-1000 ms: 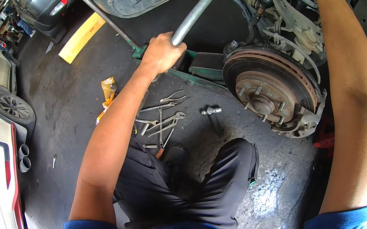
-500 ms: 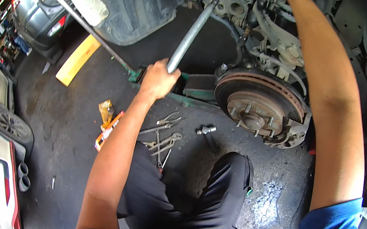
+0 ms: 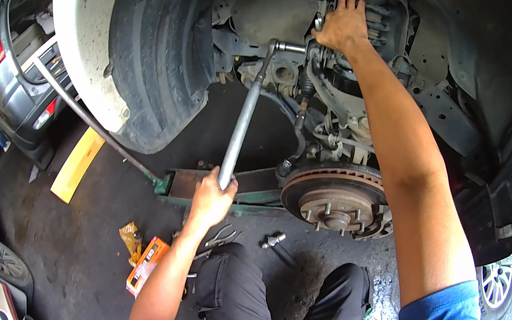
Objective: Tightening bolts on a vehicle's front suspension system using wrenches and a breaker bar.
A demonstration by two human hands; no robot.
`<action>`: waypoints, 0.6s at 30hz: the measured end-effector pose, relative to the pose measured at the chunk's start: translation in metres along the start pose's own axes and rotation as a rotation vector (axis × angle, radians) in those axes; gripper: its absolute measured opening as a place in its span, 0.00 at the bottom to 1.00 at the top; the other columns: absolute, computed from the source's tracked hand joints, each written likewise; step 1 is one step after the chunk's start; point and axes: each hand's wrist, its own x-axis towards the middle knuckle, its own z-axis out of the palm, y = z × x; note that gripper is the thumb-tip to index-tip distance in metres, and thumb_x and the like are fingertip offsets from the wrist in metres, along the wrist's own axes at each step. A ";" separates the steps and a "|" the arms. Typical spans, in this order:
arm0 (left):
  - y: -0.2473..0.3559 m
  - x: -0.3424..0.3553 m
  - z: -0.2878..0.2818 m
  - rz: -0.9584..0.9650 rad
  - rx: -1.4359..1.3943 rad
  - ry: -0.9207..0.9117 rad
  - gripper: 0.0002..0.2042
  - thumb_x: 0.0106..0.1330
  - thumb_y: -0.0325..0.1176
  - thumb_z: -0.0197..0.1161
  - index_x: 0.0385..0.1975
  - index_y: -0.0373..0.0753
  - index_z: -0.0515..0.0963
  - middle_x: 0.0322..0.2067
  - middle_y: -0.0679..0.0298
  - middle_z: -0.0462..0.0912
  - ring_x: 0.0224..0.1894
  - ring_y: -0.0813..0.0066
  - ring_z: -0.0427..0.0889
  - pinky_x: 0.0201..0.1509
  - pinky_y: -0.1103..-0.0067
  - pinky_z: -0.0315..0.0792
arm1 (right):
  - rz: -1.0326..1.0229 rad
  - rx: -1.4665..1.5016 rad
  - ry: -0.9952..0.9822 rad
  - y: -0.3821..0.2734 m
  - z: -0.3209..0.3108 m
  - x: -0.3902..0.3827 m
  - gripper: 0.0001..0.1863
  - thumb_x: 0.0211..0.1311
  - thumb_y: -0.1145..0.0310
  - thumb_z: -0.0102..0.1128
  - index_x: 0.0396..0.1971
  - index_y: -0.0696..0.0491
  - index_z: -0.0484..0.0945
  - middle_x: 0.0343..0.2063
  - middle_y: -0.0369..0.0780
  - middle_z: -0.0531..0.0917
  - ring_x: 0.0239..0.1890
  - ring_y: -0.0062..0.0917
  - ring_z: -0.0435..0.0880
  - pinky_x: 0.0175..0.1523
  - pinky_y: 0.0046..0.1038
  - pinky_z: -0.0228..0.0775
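Note:
My left hand (image 3: 212, 202) is closed round the lower end of a long silver socket wrench handle (image 3: 245, 120). The handle runs up and away to a socket and extension (image 3: 289, 47), which points right into the suspension parts. My right hand (image 3: 344, 26) lies on the strut beside the coil spring (image 3: 377, 22), its fingers stretched upward and its thumb apart. Just left of that thumb is a small shiny metal piece (image 3: 319, 24). Below the right forearm sits the bare wheel hub with studs (image 3: 336, 219) and its brake disc (image 3: 306, 186).
A green floor jack (image 3: 178, 191) with a long handle (image 3: 83, 112) stands under the car. On the floor lie a yellow block (image 3: 77, 163), an orange box (image 3: 148, 264), pliers (image 3: 220, 236) and a ratchet (image 3: 275, 239). The black wheel-arch liner (image 3: 161, 54) hangs at upper left.
My view has tilted up, so the whole right hand and the coil spring now show. In the picture the wrench handle stands more upright, with my left hand still round it.

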 end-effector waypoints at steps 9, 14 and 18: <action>0.002 -0.005 -0.007 -0.050 -0.101 -0.081 0.13 0.61 0.32 0.62 0.44 0.34 0.77 0.34 0.46 0.85 0.42 0.50 0.86 0.46 0.63 0.77 | 0.022 0.048 -0.031 0.000 0.013 0.005 0.34 0.56 0.38 0.57 0.48 0.53 0.84 0.65 0.54 0.64 0.69 0.48 0.59 0.71 0.52 0.48; -0.011 -0.002 0.003 0.022 -0.054 -0.038 0.15 0.60 0.34 0.63 0.44 0.35 0.75 0.34 0.44 0.84 0.41 0.42 0.84 0.45 0.58 0.77 | 0.059 -0.033 -0.043 -0.007 -0.006 0.002 0.34 0.57 0.40 0.58 0.49 0.56 0.84 0.67 0.53 0.65 0.68 0.46 0.61 0.71 0.47 0.50; -0.007 -0.002 -0.006 -0.006 -0.074 -0.131 0.21 0.60 0.35 0.64 0.47 0.28 0.70 0.37 0.37 0.82 0.42 0.35 0.82 0.51 0.53 0.74 | 0.055 -0.021 -0.065 -0.013 -0.011 0.002 0.33 0.57 0.40 0.58 0.47 0.55 0.85 0.67 0.51 0.65 0.69 0.44 0.61 0.71 0.46 0.50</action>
